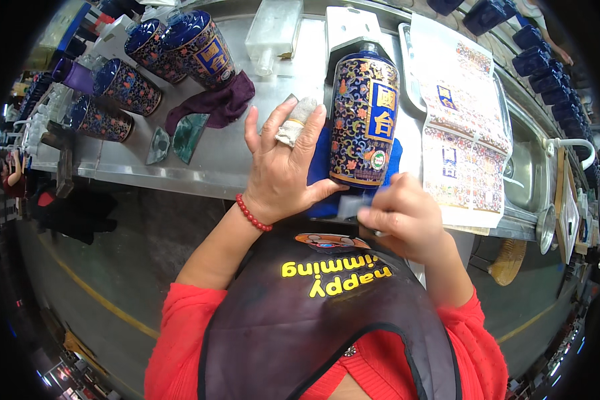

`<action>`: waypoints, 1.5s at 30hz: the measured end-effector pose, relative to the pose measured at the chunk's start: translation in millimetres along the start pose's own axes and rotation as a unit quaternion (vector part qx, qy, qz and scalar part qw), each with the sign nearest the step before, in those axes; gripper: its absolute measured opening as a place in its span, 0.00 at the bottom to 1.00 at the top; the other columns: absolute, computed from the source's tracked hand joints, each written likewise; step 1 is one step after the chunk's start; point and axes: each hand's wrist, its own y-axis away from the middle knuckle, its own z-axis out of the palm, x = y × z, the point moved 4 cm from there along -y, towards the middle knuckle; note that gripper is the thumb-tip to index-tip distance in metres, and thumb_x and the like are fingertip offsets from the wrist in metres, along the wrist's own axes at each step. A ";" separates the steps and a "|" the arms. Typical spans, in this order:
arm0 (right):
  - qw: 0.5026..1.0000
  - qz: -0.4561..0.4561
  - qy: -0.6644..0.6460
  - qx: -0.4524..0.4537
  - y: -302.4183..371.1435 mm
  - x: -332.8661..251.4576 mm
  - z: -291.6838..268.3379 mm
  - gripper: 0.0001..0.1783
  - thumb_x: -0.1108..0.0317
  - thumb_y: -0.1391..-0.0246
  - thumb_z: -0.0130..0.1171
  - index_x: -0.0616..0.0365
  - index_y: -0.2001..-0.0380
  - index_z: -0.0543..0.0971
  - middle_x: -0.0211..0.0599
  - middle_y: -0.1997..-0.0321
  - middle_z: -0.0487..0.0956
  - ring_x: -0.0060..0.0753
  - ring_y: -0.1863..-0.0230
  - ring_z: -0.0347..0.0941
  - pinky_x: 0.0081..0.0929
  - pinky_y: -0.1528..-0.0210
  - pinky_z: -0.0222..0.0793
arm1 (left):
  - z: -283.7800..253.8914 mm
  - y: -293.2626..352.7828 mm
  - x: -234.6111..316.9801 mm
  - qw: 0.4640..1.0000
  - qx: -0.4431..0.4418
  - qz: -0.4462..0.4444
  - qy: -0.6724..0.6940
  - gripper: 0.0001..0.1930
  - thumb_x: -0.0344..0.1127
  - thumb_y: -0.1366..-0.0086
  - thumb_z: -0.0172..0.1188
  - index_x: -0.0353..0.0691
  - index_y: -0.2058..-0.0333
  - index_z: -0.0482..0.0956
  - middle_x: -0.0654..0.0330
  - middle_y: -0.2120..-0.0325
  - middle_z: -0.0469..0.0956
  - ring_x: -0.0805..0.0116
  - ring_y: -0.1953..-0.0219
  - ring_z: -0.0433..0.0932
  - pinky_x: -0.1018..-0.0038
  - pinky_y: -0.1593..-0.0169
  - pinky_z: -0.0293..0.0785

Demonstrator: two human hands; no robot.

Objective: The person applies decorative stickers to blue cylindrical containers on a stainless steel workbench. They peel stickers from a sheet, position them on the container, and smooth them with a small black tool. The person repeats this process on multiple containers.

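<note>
A dark blue bottle [353,120] covered in a floral pattern lies on a blue cloth [319,157], its neck pointing away from me. My left hand [277,170] is spread open along the bottle's left side, with the thumb at its base. Pale cloth wrapping [300,121] is held round one finger by a band. In my right hand [407,220], just below the bottle's base, I grip a small flat greyish blade, perhaps a scraper [351,207]; motion blurs it. Whether the blade touches the bottle I cannot tell.
Patterned decal sheets [467,127] lie right of the bottle, near a sink [528,170]. Several patterned bottles [203,53] stand at the left by a purple cloth [213,110] and green glass-like pieces [190,137]. A clear container [273,33] sits at the back of the metal table.
</note>
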 end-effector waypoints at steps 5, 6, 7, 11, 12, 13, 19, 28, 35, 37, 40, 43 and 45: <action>0.974 0.122 0.127 0.145 16.3 0.6 -10.0 0.27 0.82 0.70 0.76 0.57 0.60 0.83 0.37 0.66 0.78 0.36 0.68 0.72 0.29 0.67 0.68 | 18.8 6.5 -3.3 0.973 -0.054 -0.073 0.212 0.52 0.69 0.37 0.58 0.33 0.29 0.57 0.42 0.39 0.70 0.46 0.32 0.60 0.45 0.29 0.41; 0.979 0.126 0.120 0.105 18.4 4.0 -6.7 0.25 0.80 0.68 0.76 0.58 0.60 0.84 0.37 0.65 0.79 0.37 0.69 0.72 0.31 0.67 0.68 | 24.3 7.2 -5.0 0.949 -0.065 -0.105 0.289 0.51 0.70 0.35 0.56 0.32 0.28 0.56 0.41 0.39 0.69 0.45 0.33 0.60 0.47 0.29 0.42; 0.992 0.108 0.021 0.066 21.6 1.1 -3.9 0.26 0.80 0.69 0.76 0.59 0.59 0.84 0.38 0.64 0.79 0.37 0.69 0.72 0.31 0.67 0.68 | 29.4 8.3 -7.5 0.919 -0.075 -0.146 0.358 0.49 0.70 0.30 0.47 0.30 0.28 0.54 0.40 0.37 0.67 0.46 0.32 0.61 0.50 0.28 0.43; 0.974 0.131 0.038 0.184 27.4 9.5 -9.4 0.21 0.82 0.59 0.75 0.60 0.59 0.83 0.39 0.63 0.79 0.34 0.66 0.72 0.28 0.67 0.68 | 39.4 9.4 -5.0 0.920 -0.074 -0.175 0.343 0.48 0.70 0.28 0.43 0.30 0.28 0.53 0.41 0.36 0.66 0.49 0.31 0.61 0.50 0.28 0.40; 0.961 0.158 0.072 0.216 28.3 10.6 -10.6 0.20 0.82 0.58 0.74 0.60 0.59 0.83 0.38 0.63 0.79 0.34 0.66 0.72 0.28 0.67 0.68 | 40.7 9.5 -3.7 0.929 -0.081 -0.172 0.318 0.48 0.70 0.29 0.44 0.31 0.28 0.52 0.41 0.36 0.66 0.49 0.32 0.62 0.49 0.28 0.40; 0.966 0.145 0.077 0.199 26.1 10.7 -7.7 0.20 0.82 0.59 0.74 0.60 0.59 0.83 0.38 0.63 0.79 0.35 0.66 0.72 0.29 0.67 0.68 | 41.5 9.8 -3.1 0.937 -0.092 -0.166 0.294 0.48 0.70 0.29 0.44 0.31 0.28 0.52 0.41 0.36 0.66 0.49 0.32 0.62 0.48 0.28 0.39; 0.988 0.096 0.053 0.108 24.3 3.7 -0.8 0.25 0.81 0.69 0.77 0.57 0.61 0.81 0.38 0.63 0.80 0.41 0.66 0.72 0.35 0.63 0.69 | 38.3 8.2 -4.6 0.929 -0.090 -0.164 0.319 0.48 0.69 0.29 0.46 0.32 0.27 0.51 0.41 0.35 0.66 0.50 0.32 0.63 0.46 0.28 0.37; 0.970 0.141 0.009 0.196 32.1 22.4 -5.4 0.19 0.80 0.61 0.75 0.57 0.62 0.83 0.37 0.62 0.81 0.38 0.63 0.74 0.30 0.63 0.70 | 37.8 0.6 -4.6 0.930 -0.119 -0.173 0.300 0.55 0.73 0.34 0.49 0.30 0.27 0.48 0.40 0.35 0.66 0.47 0.30 0.61 0.42 0.28 0.36; 0.960 0.205 -0.053 0.184 55.7 13.3 -2.7 0.17 0.77 0.56 0.75 0.61 0.61 0.82 0.40 0.64 0.82 0.38 0.68 0.75 0.29 0.64 0.72 | 16.6 -3.6 12.0 0.971 -0.017 -0.097 0.219 0.53 0.73 0.34 0.49 0.31 0.28 0.52 0.40 0.35 0.66 0.41 0.32 0.62 0.41 0.29 0.36; 0.911 0.305 -0.098 0.260 68.4 20.3 -7.0 0.14 0.73 0.43 0.68 0.64 0.55 0.80 0.42 0.59 0.84 0.35 0.59 0.80 0.26 0.58 0.76 | 8.9 -3.7 26.8 0.997 -0.007 0.032 0.072 0.50 0.68 0.38 0.60 0.33 0.30 0.61 0.40 0.35 0.65 0.38 0.33 0.61 0.41 0.29 0.35; 0.894 0.328 -0.139 0.272 72.6 27.2 -4.1 0.15 0.76 0.34 0.56 0.67 0.46 0.76 0.49 0.45 0.81 0.35 0.48 0.79 0.27 0.51 0.78 | 12.2 -3.3 32.7 0.997 -0.009 0.073 0.021 0.46 0.56 0.42 0.71 0.35 0.32 0.64 0.42 0.37 0.69 0.39 0.34 0.65 0.39 0.28 0.38; 0.930 0.259 -0.080 0.247 64.4 28.8 -4.2 0.21 0.85 0.39 0.54 0.66 0.43 0.76 0.55 0.36 0.76 0.44 0.45 0.79 0.34 0.45 0.77 | 19.2 -4.5 22.0 0.995 -0.007 0.047 0.089 0.45 0.53 0.40 0.70 0.34 0.31 0.63 0.43 0.37 0.71 0.39 0.34 0.67 0.39 0.29 0.41; 0.958 0.210 0.032 0.190 55.5 26.8 -1.6 0.26 0.87 0.45 0.56 0.65 0.42 0.76 0.56 0.36 0.74 0.50 0.41 0.76 0.38 0.42 0.74 | 21.0 -0.5 15.6 0.991 -0.028 0.014 0.127 0.45 0.53 0.38 0.68 0.33 0.31 0.62 0.43 0.37 0.70 0.39 0.34 0.67 0.39 0.29 0.43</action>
